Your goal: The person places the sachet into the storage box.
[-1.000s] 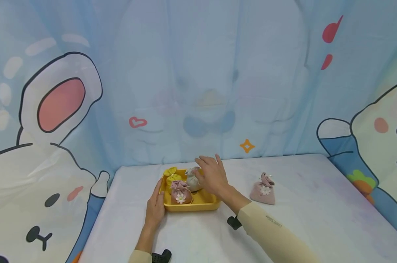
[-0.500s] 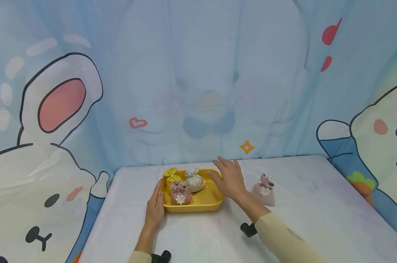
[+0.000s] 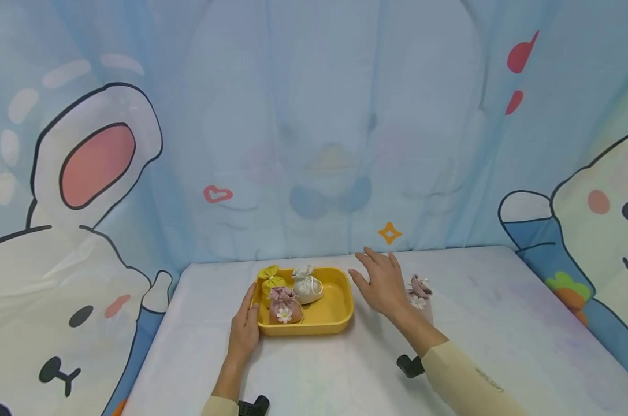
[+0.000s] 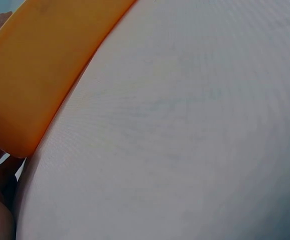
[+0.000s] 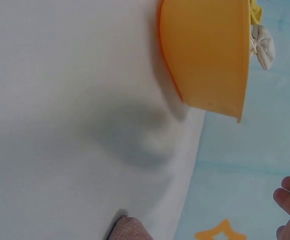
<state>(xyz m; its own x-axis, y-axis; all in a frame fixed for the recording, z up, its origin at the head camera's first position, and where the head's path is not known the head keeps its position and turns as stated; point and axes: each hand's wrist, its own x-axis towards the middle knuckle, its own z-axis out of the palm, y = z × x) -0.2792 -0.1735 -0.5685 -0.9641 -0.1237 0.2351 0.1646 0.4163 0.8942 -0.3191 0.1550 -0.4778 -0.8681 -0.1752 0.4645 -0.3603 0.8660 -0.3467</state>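
Note:
A yellow tray stands on the white-covered table, holding three small drawstring pouches. A yellow pouch sits at its back left, a pink pouch with a white flower in front, and an off-white pouch beside them. My left hand rests against the tray's left side with fairly straight fingers; the left wrist view shows its fingers at the tray's corner. Spread and holding nothing, my right hand hovers right of the tray. Another pink pouch with a flower is partly hidden behind that hand.
The table extends to the right and front of the tray. Behind it hangs a light blue cartoon curtain. Black wrist devices are strapped on both arms.
My right hand has moved right, from above the off-white pouch and tray to beside the lone pink pouch, covering part of it. The left hand and tray have stayed put.

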